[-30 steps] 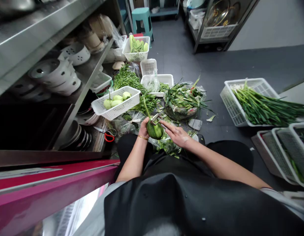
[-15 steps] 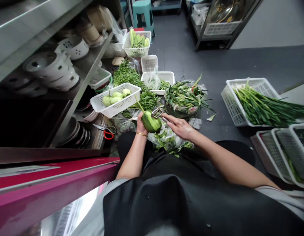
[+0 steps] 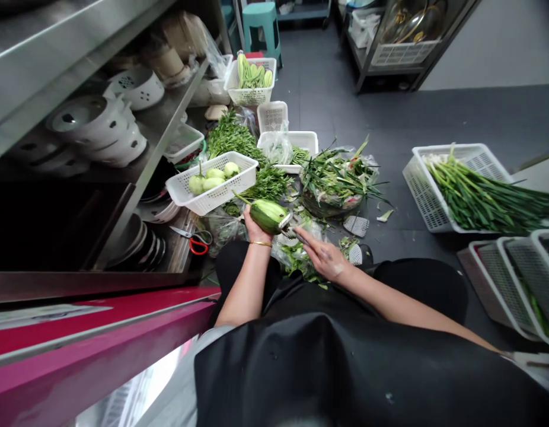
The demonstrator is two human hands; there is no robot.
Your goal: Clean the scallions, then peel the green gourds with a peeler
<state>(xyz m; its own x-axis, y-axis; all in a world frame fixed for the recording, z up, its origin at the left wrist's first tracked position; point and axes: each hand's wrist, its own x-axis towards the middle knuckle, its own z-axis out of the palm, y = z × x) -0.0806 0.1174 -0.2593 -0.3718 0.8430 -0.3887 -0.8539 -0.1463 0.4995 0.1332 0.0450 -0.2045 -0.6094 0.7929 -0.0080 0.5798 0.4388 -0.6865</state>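
My left hand [image 3: 257, 231] is wrapped round a green squash [image 3: 266, 217], its thin stem pointing up and left. Pale stripes show where its dark skin is gone. A metal vegetable peeler [image 3: 286, 222] is gripped in my right hand [image 3: 326, 257], its head at the squash's right end. Below them, green peelings [image 3: 301, 258] lie in a clear plastic bag between my knees. Just beyond my left hand is a white basket [image 3: 204, 205] holding several pale green peeled squashes [image 3: 213, 183].
Leafy greens [image 3: 233, 137] and a heap of scallion trimmings [image 3: 339, 181] lie ahead. Red-handled scissors [image 3: 197, 243] rest on the low shelf at left. To the right stands a white basket [image 3: 423, 198] of long green stalks. A metal rack [image 3: 161, 139] with white colanders rises on my left.
The squash has tilted from slanting to nearly level. My right hand and the peeler have moved down to its right end. The whole view has shifted slightly.
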